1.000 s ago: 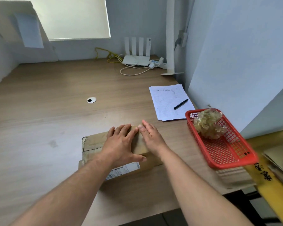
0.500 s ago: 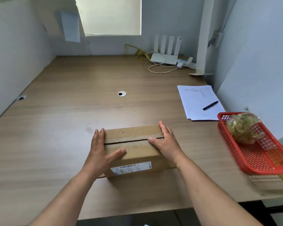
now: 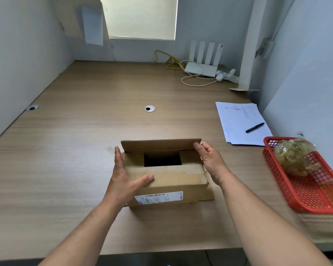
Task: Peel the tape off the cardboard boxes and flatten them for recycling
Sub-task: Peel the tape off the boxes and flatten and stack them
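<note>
While your right hand (image 3: 210, 160) pinches the right end of the far flap (image 3: 158, 145), thumb on its inner face and fingers curled round the edge, that flap stands lifted away from the opening. Your left hand (image 3: 123, 177) lies flat against the left side of the box (image 3: 173, 181), fingers straight and together along the wall, thumb stretched across the near flap (image 3: 171, 174), which lies level. Between the two flaps you see the dark inside and the two short end flaps folded down. A white label (image 3: 159, 197) is stuck on the front face, toward you.

You have the box standing on the desk (image 3: 85, 141), near the front edge and about midway across. To its right a red basket (image 3: 306, 191) overhangs the desk edge and holds a clear crumpled wad (image 3: 294, 156). Behind the basket lies paper (image 3: 238, 121) with a pen (image 3: 255, 127) on it. A grommet (image 3: 150, 108) sits beyond the box, and a router (image 3: 202, 69) with cables stands at the back wall.
</note>
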Tool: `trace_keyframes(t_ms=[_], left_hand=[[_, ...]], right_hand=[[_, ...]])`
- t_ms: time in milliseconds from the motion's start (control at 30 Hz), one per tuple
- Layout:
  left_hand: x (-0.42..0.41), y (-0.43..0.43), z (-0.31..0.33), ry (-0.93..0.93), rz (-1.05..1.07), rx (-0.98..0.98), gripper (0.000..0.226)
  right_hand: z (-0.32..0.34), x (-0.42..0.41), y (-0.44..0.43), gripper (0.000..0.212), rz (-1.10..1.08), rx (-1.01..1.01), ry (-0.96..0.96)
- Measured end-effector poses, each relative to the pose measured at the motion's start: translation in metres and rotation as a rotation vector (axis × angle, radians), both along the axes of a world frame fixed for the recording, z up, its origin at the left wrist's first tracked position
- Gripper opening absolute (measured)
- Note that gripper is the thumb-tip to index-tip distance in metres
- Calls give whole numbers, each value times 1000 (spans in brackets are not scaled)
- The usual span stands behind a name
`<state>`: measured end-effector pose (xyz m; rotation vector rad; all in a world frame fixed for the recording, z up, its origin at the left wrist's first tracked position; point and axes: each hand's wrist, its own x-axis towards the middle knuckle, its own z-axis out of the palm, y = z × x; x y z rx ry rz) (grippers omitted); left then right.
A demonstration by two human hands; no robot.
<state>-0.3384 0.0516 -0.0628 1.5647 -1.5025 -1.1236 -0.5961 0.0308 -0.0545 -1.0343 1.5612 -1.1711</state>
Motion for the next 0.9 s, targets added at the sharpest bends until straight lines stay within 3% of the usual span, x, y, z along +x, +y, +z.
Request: trace_keyframes(t_ms=[100,233,400,500,633,733,767,833,900], left_hand=[[2,-1,-3,2,-6,6,129],[1,-2,-1,24,7,-9,113],[4,-8,1,-38,1,-30,72],[8,-17,8,153,84,40,47],[12,-29,15,528,243,260,50],[22,-28,21,500,51,317,22],[28,-27,26,493,-62,337,31],[43,-25,30,455,-303,437,94],[48,-16,27,288,-447,511,135]], right_hand=[[-5,6,-6,46,-81,-15,-96],[-5,10,-13,40,-134,30,-281],[-4,12,-21,31,-201,35,-359],[-2,12,-23,30,-241,35,-385],[1,13,-24,34,-277,45,-378],[3,16,-25,18,-296,54,-377],[2,16,-25,16,-299,57,-368],[2,17,-25,16,-293,61,-348],[1,19,-25,18,-307,62,-352]])
